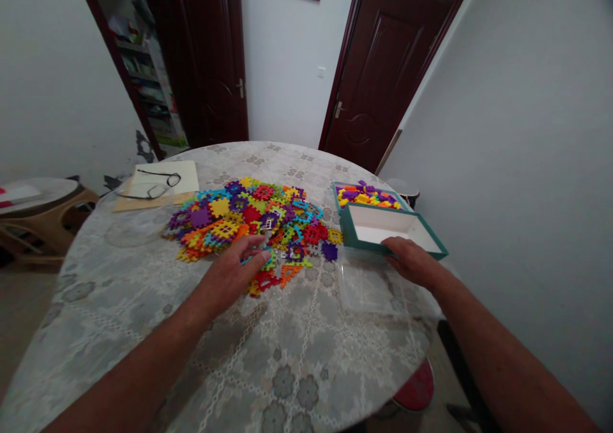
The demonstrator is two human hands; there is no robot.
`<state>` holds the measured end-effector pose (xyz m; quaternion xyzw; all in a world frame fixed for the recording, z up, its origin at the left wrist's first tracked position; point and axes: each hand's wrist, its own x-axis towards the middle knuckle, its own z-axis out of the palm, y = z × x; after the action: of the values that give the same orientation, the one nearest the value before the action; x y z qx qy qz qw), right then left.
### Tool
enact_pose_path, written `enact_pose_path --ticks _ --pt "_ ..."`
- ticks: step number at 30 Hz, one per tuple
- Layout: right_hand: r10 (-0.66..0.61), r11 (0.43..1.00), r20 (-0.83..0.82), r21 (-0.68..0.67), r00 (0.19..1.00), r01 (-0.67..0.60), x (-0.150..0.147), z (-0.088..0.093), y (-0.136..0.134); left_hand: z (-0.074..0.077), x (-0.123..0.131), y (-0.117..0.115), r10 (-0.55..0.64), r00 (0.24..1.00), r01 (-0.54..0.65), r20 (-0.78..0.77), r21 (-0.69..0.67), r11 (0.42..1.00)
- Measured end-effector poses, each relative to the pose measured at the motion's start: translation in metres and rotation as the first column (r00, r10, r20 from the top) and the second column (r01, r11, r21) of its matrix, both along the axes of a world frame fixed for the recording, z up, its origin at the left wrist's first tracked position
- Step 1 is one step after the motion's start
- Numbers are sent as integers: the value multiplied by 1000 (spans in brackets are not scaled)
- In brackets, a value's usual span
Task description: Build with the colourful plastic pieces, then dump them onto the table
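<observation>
A heap of colourful plastic interlocking building pieces (251,212) lies in the middle of the round table. My left hand (234,267) reaches over the near side of this heap, thumb and fingers apart. Whether its fingertips touch a piece is hard to make out. A green box with a white inside (383,225) stands to the right, tilted. My right hand (409,260) grips its near wall, with the thumb hidden. Behind it, a second green box (336,193) holds small purple, yellow and orange pieces (366,195).
A clear plastic tray or lid (368,289) lies on the patterned tablecloth (282,343) before the green box. Eyeglasses (163,177) rest on papers (186,172) at the far left. A red stool (417,388) stands below the table's right edge.
</observation>
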<state>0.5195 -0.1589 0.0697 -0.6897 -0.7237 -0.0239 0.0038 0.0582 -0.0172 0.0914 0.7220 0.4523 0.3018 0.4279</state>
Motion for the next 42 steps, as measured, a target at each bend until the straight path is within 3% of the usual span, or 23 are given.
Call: enact_pose_path --ticks 4,9,12,15,21,25,28,31,34,36,38,40,42 --pt "0 1000 -19 -4 1000 0 -3 2 3 0 12 -3 -80 988 111 -129 249 962" --pt "16 1000 -40 10 999 -16 -5 1 6 -2 52 -6 -231 924 368 -304 550 750" --pt "28 999 -48 33 998 -26 -8 0 6 -4 83 -1 -211 869 470 -448 612 636" --pt "28 999 -70 39 997 -25 -12 1 4 -8 112 11 -159 804 552 -573 620 558" --pt "17 999 -96 49 995 -12 -17 0 2 -22 156 33 -98 681 668 -726 561 489" --pt "29 997 -100 71 995 -22 -19 -3 -1 -31 177 42 -91 642 707 -762 541 455" --pt "88 983 -120 170 989 -67 -19 1 -7 -38 186 47 -88 628 716 -773 529 456" --pt "114 930 -133 363 985 -59 -6 12 -10 -44 188 51 -89 619 719 -780 517 464" --pt "-1 836 -150 542 989 83 29 27 -5 -47 184 54 -82 631 712 -772 533 458" --pt "-152 791 -189 565 970 234 61 38 6 -49 179 55 -73 643 702 -762 549 455" --pt "-331 776 -278 464 902 428 96 49 20 -50 174 54 -61 650 692 -758 556 461" --pt "-500 739 -411 255 762 623 127 55 35 -52 168 51 -47 659 679 -751 566 468" --pt "-605 686 -508 58 613 725 152 57 51 -56 163 48 -27 678 654 -734 587 477"
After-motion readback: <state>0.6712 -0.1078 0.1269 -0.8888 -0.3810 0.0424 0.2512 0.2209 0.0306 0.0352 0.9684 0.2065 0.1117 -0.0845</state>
